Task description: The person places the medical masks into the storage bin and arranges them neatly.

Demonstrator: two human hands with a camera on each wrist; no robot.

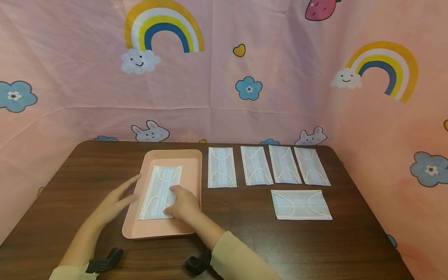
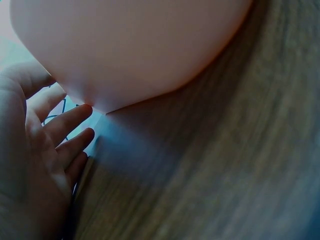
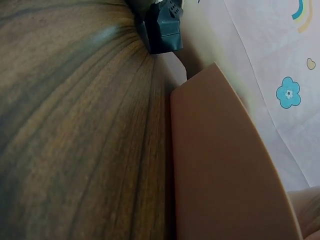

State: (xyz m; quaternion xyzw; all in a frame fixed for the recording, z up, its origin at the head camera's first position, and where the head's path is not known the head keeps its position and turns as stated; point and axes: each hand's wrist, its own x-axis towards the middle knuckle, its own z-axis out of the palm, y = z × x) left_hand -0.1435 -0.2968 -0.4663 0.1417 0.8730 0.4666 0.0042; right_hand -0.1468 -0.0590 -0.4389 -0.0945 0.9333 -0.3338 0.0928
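In the head view, a pale blue-white face mask (image 1: 162,191) with white ear loops lies lengthwise in a pink tray (image 1: 136,229). My right hand (image 1: 185,204) rests on the mask's right side, thumb and forefinger spread apart on its surface; the other fingers are hidden. At the tray's left rim is my left hand (image 1: 111,204), its fingers spread and the fingertips right at the edge. The left wrist view shows these loosely spread fingers (image 2: 67,125) beside the tray wall (image 2: 125,55). The tray's outer side (image 3: 225,165) fills much of the right wrist view.
To the right of the tray, several more face masks (image 1: 222,167) stand in a row near the table's back edge. One mask (image 1: 301,205) lies crosswise in front of them. The dark wooden table (image 1: 241,241) backs onto a pink printed cloth (image 1: 224,89).
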